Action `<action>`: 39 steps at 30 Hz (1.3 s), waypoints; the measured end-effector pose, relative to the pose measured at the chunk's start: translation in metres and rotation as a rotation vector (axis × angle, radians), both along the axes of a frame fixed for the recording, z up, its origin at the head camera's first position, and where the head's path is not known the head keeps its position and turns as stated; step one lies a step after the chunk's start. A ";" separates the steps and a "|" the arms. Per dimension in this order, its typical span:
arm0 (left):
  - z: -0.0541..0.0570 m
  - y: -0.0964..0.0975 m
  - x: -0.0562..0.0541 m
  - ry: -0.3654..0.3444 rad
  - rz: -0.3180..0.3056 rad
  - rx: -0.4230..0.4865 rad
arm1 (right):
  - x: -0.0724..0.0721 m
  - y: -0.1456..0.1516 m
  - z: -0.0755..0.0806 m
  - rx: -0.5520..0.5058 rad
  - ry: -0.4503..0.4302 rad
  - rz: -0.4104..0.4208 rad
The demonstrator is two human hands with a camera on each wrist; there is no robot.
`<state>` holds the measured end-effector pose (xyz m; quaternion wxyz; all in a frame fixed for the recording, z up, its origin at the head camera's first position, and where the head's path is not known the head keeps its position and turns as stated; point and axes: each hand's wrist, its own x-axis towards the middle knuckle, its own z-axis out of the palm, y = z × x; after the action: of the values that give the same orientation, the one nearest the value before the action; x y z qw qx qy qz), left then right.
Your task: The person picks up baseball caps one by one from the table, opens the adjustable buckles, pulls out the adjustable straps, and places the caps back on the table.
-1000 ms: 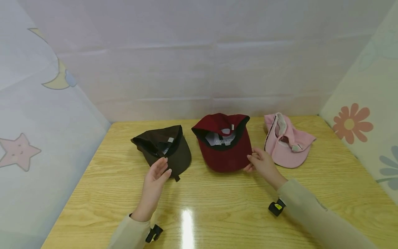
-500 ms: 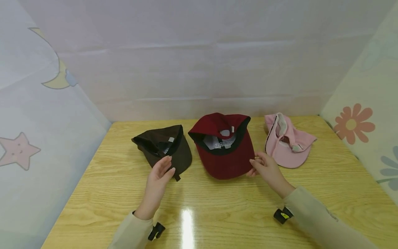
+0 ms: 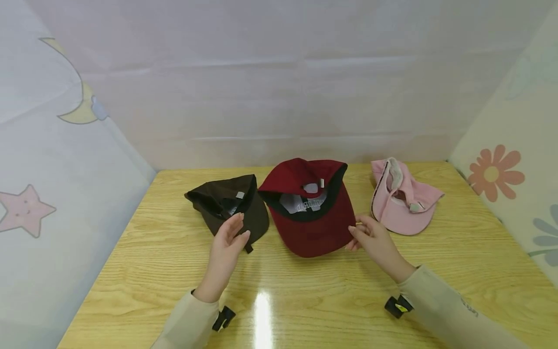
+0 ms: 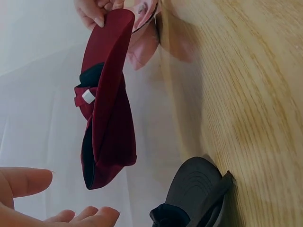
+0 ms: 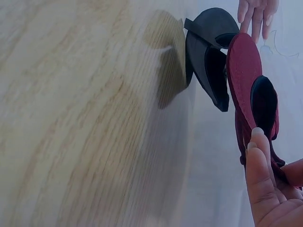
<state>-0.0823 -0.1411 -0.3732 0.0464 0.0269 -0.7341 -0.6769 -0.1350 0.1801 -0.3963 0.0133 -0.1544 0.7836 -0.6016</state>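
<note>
A dark red baseball cap hangs tilted above the table, its inside and strap opening facing me. My right hand pinches the right edge of its brim between thumb and fingers; in the right wrist view the fingers lie along that edge. My left hand is held with its fingers apart from the red cap, over the front of a dark brown cap. In the left wrist view a gap shows between the left fingertips and the red cap.
The brown cap rests on the wooden table at left, a short strap sticking out by its brim. A pink cap lies at right, just beyond my right hand. Behind the table stands a pale sheet, with printed sheets at both sides.
The red cap has come up and toward me, shifting slightly left in my right hand's pinch. My left hand has drifted a little up and right. The brown and pink caps stay put.
</note>
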 end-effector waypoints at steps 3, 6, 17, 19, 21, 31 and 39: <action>0.001 0.001 -0.002 0.011 -0.001 -0.011 | 0.002 0.000 0.001 0.000 0.016 0.011; 0.001 0.001 -0.004 0.023 0.003 -0.017 | 0.003 0.000 0.002 -0.004 0.031 0.027; 0.001 0.005 -0.013 0.084 0.026 -0.080 | 0.006 -0.001 0.004 -0.010 0.066 0.035; 0.002 0.005 -0.015 0.083 0.031 -0.081 | 0.007 -0.001 0.005 -0.003 0.078 0.034; 0.003 0.005 -0.017 0.087 0.034 -0.084 | 0.007 0.000 0.005 0.007 0.087 0.034; 0.003 0.009 -0.024 0.086 0.020 -0.072 | 0.012 -0.002 0.007 0.032 0.115 0.023; 0.002 0.013 -0.028 0.015 -0.022 0.013 | 0.016 -0.003 0.010 0.042 0.163 0.033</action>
<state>-0.1102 -0.1286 -0.3714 0.0441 0.0139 -0.7296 -0.6823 -0.1194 0.1767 -0.3863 -0.0373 -0.2153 0.7921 -0.5700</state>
